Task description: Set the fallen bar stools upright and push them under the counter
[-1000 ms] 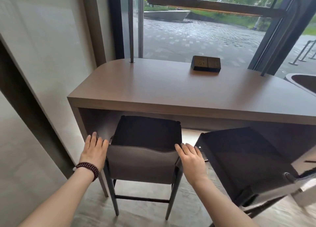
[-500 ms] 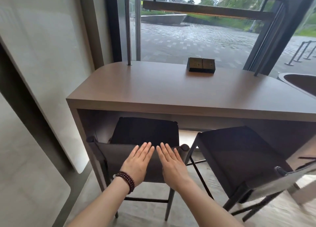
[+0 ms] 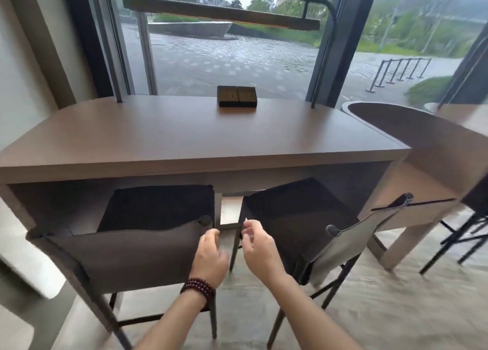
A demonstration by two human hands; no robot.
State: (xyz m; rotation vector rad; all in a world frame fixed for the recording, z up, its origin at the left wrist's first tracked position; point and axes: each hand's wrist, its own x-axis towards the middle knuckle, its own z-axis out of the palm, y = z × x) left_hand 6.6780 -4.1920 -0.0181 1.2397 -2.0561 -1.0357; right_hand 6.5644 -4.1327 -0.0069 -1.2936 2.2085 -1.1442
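The left bar stool [image 3: 137, 252] is seen upright, its dark woven seat tucked under the smooth brown bench [image 3: 184, 136] and its taut grey fabric backrest outside. At the backrest's right corner the left hand [image 3: 210, 257], ringed by a dark red bead bracelet [image 3: 198, 290], is held loosely curled, as is the right hand [image 3: 257, 246] beside it; nothing is gripped. The right bar stool [image 3: 295, 217] is stood upright but angled, its seat partly under the bench.

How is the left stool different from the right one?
The left stool faces the counter straight, while the right stool is turned crooked, its back swung out to the right. The left stool's back looks dark brown; the right stool's back looks lighter grey. Both stand upright, with dark seats and thin dark legs.
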